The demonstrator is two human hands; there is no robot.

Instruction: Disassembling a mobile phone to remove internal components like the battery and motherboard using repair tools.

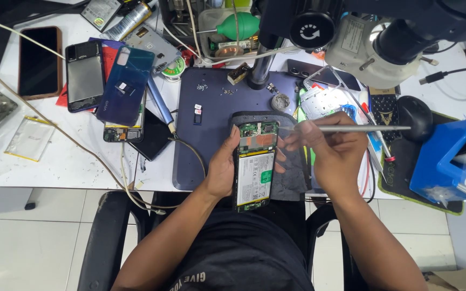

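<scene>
My forearms come up from the bottom of the view over my dark shirt (244,258) and the black chair (106,237), and meet at the near edge of the white worktop (44,167). My left hand (221,170) wraps the left side of an opened phone (255,164), thumb along its edge and the other fingers underneath, so the phone stands lengthwise away from me with its lower end hanging past the worktop's near edge. Its back is off: green circuit board at the far end, a pale battery with a green label filling the middle. My right hand (333,148) sits just right of the phone, fingers pinched closed around a slim silver tool (351,128) that lies level, its long end pointing right; my fingertips touch the phone's upper right edge beside the board. Under the phone lie a dark cloth (292,178) and a blue-grey mat (200,134). Towards the worktop's left far corner several other phones (103,81) and loose back covers are piled. A microscope (384,37) hangs over the far right, and a blue tape dispenser (443,161) stands by the right edge.
</scene>
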